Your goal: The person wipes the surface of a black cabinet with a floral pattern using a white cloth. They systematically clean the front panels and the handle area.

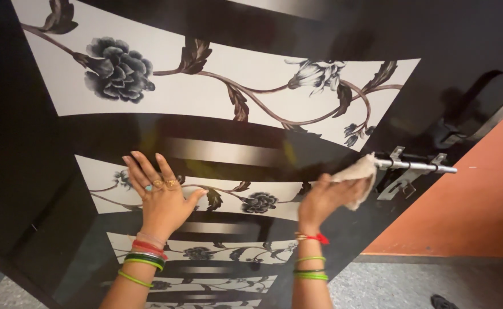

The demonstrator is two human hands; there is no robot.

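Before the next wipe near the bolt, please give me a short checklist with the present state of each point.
1. Cloth held in the right hand: ok, the fingers are closed around it.
2. Left hand flat on the door, fingers spread: ok.
3. Cloth close to the sliding bolt: ok, its edge reaches the bolt's left end.
4. Bolt drawn or shot: cannot tell from this view.
5. Glossy door surface free of streaks: cannot tell, reflections hide it.
6. Bangles on both wrists clear of the bolt: ok, they sit well below it.
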